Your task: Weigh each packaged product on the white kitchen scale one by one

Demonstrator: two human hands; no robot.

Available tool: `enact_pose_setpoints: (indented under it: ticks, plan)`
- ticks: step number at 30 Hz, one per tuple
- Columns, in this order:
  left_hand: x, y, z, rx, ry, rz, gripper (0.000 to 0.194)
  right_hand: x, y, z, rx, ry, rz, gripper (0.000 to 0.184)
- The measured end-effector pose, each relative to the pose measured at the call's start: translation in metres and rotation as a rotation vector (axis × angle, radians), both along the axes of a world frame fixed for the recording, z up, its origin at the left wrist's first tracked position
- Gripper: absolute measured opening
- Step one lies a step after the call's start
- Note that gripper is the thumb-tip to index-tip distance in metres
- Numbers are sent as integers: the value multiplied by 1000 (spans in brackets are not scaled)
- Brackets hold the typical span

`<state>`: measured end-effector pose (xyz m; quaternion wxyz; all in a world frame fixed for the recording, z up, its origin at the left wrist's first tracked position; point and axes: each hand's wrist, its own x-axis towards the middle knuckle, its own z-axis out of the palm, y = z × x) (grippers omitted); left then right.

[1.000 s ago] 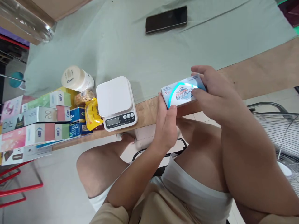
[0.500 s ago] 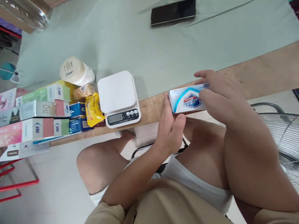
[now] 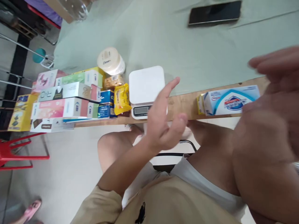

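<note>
A white and blue Safeguard soap box (image 3: 230,99) lies along the wooden front edge of the table, with a small yellow box (image 3: 200,104) showing at its left end. My left hand (image 3: 163,121) is open, thumb and fingers apart, holding nothing. It is in front of the white kitchen scale (image 3: 146,85) and hides part of the control panel. Blurred by motion, my right hand (image 3: 268,118) is over the soap box's right end with fingers stretched out. Its thumb overlaps the box in view; whether it touches I cannot tell.
Left of the scale stand a Dove jar (image 3: 111,60), a yellow packet (image 3: 121,99) and stacked cartons (image 3: 58,107). A black phone (image 3: 215,14) lies on the green cloth (image 3: 187,49). A red stool (image 3: 23,152) stands on the floor at left.
The soap box, earlier between both hands, now lies at the table edge. My left hand has come away leftward to the scale. My right hand has lifted and opened. The view has swung left.
</note>
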<state>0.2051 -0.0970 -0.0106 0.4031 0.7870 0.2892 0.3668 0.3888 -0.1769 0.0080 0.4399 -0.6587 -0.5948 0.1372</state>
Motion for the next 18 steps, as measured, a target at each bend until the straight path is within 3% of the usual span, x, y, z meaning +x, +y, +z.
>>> enact_pose_setpoints:
  ticks: [3,5,7,12,18]
  plan:
    - [-45,35,14,331,63,235,27,-49,21,6,34,-52,84,49]
    - [-74,53,15,393,217,407,20,-81,38,3,79,-118,128,40]
    - [-97,64,9,346,344,520,14,-109,56,-6,129,-194,145,30]
    - [-125,71,-14,328,294,542,17,-153,95,-34,78,-297,176,30]
    - [-134,73,-16,256,183,463,19,-175,128,-55,-76,-297,251,30]
